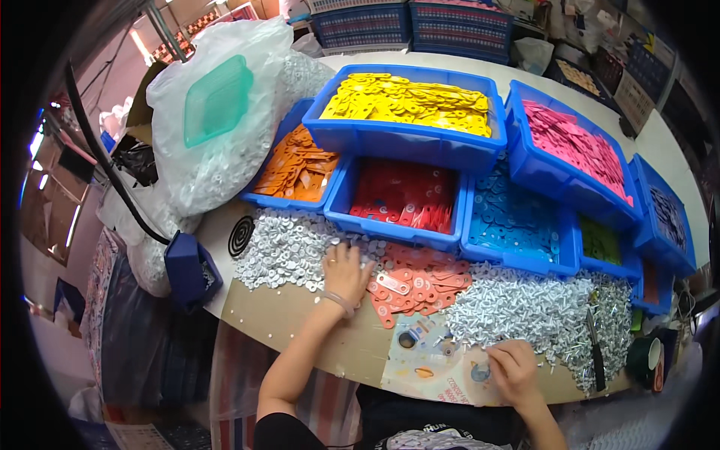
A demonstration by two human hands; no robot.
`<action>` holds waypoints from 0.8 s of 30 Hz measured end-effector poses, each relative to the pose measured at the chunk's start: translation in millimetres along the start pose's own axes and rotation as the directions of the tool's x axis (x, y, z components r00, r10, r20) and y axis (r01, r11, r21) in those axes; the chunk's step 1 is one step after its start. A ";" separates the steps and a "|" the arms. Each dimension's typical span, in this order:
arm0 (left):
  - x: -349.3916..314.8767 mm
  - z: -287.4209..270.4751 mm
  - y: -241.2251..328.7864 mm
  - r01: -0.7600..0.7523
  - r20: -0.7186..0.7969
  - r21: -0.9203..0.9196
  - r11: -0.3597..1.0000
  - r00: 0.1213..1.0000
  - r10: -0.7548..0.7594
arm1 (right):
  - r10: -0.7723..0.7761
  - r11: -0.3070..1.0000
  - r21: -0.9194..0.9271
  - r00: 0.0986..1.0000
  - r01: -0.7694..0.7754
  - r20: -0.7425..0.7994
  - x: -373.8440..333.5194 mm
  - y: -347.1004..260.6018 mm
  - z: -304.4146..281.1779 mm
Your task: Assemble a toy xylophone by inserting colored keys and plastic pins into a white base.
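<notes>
My left hand lies with its fingers stretched and apart on the right end of a heap of small white ring-shaped pieces. To its right is a loose spread of flat coral-coloured tags with holes at their ends. My right hand is closed, its fingertips pressed together over a printed sheet, at the near edge of a heap of small silvery rivet-like pieces. Whatever those fingers pinch is too small to make out.
Blue bins of yellow tags, pink tags, orange tags, red tags and blue tags stand behind the heaps. A black-handled tool lies at right. A stuffed plastic bag and dark-blue holder are left.
</notes>
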State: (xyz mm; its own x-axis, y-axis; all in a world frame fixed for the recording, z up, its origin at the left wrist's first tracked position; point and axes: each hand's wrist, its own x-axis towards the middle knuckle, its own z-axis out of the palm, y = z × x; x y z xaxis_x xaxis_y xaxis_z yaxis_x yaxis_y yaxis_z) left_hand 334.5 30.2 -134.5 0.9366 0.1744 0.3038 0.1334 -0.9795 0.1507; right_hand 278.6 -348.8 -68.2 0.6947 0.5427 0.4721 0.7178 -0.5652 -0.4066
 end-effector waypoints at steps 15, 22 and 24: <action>26.6 -5.5 -61.9 0.156 -0.321 0.153 0.976 0.942 -0.100 | -0.168 0.983 0.083 0.985 0.165 0.030 43.7 -35.6 34.1; 6.6 -11.0 -27.8 0.035 -0.106 -0.022 0.999 0.994 -0.037 | -0.269 0.960 0.098 0.963 0.264 0.035 81.6 -55.8 54.2; 5.1 -20.3 -13.9 -0.028 -0.091 -0.049 0.998 0.996 0.024 | -0.255 0.966 0.063 0.965 0.252 0.055 84.8 -52.8 51.8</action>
State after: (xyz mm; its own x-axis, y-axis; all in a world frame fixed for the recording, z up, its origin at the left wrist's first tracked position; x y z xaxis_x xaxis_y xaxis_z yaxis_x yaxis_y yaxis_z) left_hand 330.9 46.8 -116.0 0.9060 0.1594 0.3921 0.0906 -0.9780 0.1880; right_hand 302.1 -240.8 -47.2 0.4901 0.7024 0.5161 0.8709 -0.3699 -0.3236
